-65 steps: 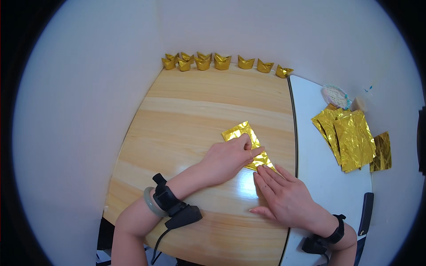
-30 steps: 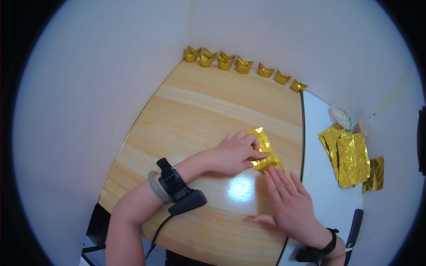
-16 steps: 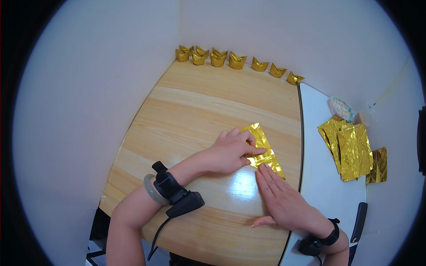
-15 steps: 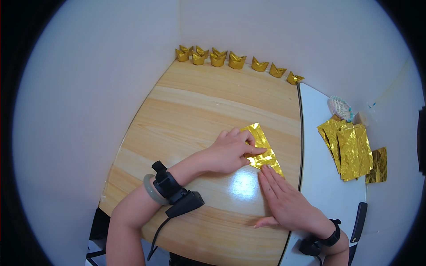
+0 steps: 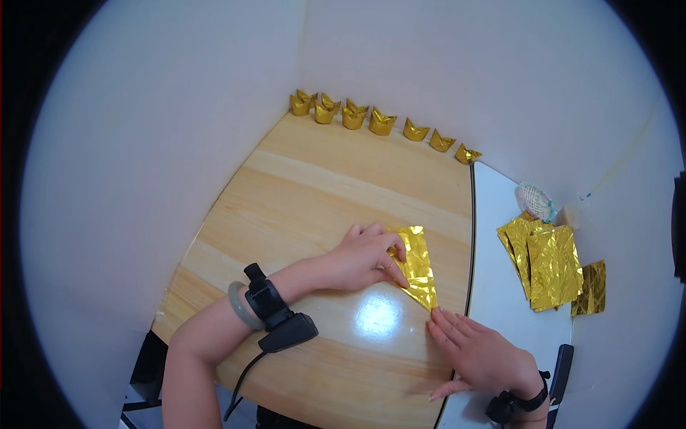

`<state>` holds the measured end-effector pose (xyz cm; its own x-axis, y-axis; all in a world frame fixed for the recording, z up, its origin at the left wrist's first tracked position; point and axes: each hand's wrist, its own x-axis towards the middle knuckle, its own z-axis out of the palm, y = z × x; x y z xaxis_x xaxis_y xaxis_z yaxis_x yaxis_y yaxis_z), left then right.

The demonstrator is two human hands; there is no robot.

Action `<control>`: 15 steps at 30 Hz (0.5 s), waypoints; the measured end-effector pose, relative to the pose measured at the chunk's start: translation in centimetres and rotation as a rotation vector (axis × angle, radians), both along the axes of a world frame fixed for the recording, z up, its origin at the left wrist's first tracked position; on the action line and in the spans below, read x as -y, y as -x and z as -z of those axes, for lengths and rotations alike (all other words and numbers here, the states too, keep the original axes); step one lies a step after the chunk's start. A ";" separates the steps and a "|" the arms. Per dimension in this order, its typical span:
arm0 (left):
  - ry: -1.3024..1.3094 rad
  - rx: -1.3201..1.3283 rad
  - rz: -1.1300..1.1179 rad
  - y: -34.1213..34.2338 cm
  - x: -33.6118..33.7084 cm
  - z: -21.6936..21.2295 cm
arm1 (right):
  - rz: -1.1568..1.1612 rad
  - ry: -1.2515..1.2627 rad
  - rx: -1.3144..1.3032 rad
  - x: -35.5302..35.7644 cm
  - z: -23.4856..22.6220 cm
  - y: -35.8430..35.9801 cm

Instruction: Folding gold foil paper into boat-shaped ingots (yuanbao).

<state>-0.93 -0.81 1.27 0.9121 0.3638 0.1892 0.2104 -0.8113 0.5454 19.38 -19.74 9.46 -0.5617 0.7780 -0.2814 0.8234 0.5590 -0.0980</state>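
Observation:
A sheet of gold foil paper (image 5: 420,259), folded and creased, lies on the wooden table and tapers to a point toward me. My left hand (image 5: 359,259) is over its left edge, fingers bent and the thumb side pressing the paper down; part of the sheet is hidden beneath it. My right hand (image 5: 484,354) rests palm down at the paper's near tip. Its fingers are stretched out with the fingertips at that tip, and the thumb sticks out to the side.
Several folded gold paper ingots (image 5: 383,121) line the table's far edge by the wall. A white surface (image 5: 491,196) adjoins on the right, with stacked gold sheets (image 5: 554,268), a white mesh item (image 5: 534,200) and a black-handled object (image 5: 562,372). Black devices (image 5: 289,332) are strapped to both wrists.
My right hand has slid toward me along the paper's edge to its tip. The left hand stays on the paper, which has turned slightly. The whole view has shifted a little.

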 end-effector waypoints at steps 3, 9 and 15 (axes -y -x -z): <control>-0.104 0.070 0.021 0.2 0.3 -0.5 | -0.074 0.053 -0.043 0.3 -0.2 1.6; -0.281 0.077 -0.012 -0.6 1.0 -1.4 | -0.206 0.118 -0.506 -0.7 2.0 2.5; -0.325 0.041 -0.097 0.0 1.3 -0.9 | 0.405 0.709 -0.589 -4.4 1.9 0.2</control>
